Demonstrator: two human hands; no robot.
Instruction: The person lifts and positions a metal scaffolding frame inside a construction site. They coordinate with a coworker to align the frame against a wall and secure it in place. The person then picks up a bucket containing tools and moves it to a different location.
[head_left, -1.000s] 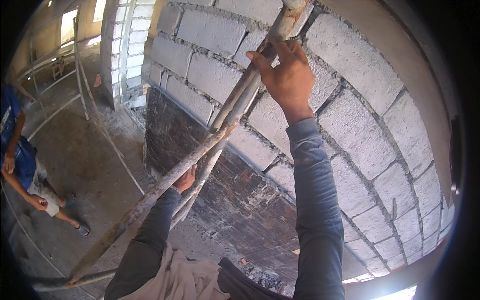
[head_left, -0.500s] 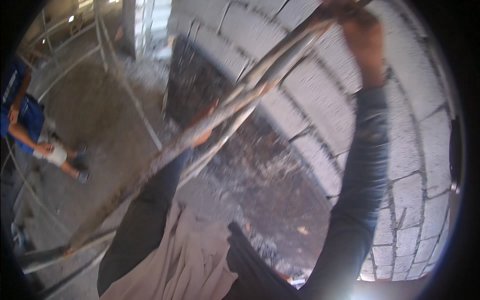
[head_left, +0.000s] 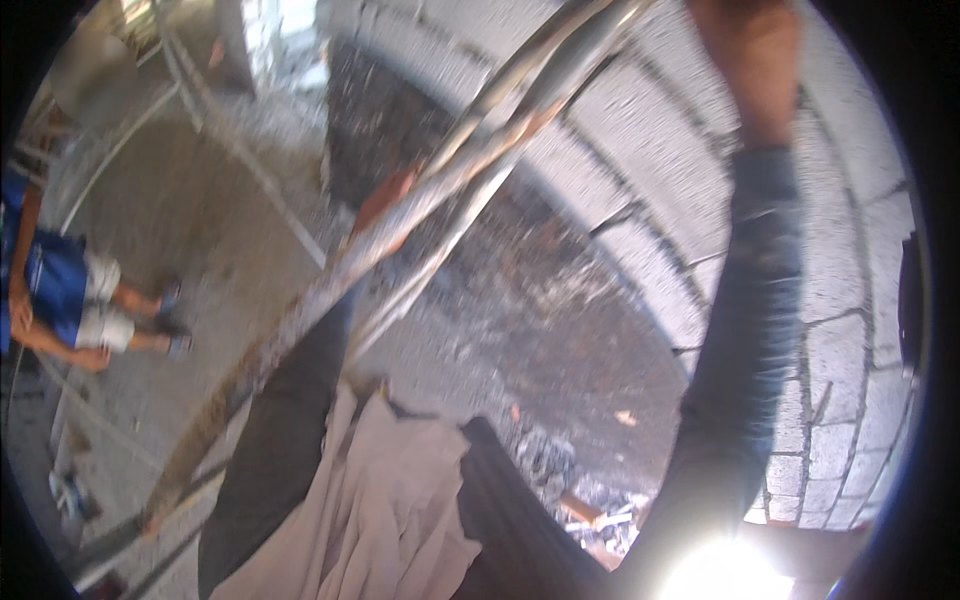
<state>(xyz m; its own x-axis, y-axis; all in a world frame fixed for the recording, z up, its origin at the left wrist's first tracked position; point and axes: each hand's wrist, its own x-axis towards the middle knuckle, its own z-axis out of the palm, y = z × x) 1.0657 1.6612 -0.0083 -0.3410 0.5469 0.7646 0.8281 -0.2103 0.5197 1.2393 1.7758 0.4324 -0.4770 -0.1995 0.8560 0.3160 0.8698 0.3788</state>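
A long, rusty, pale-spattered metal pole (head_left: 440, 190) slants from the lower left to the top edge, with a paler length (head_left: 450, 255) close alongside its middle. My left hand (head_left: 385, 205) is closed around the pole, which partly covers the hand. High on the right, against the block wall, my right hand (head_left: 745, 35) is blurred and cut off by the top edge. Its fingers do not show, so its hold is hidden. Both arms wear dark sleeves.
A grey block wall (head_left: 650, 180) rises on the right. Below me lies a dark, dusty surface (head_left: 540, 290) with rubble (head_left: 590, 515). On the far left is a person in a blue shirt (head_left: 55, 285). Thin poles (head_left: 270, 205) cross behind, and a bright light glares at the bottom right.
My right hand has shifted up and right, partly out of view. The pole and my left hand sit slightly further left and higher, as the whole view has shifted a little.
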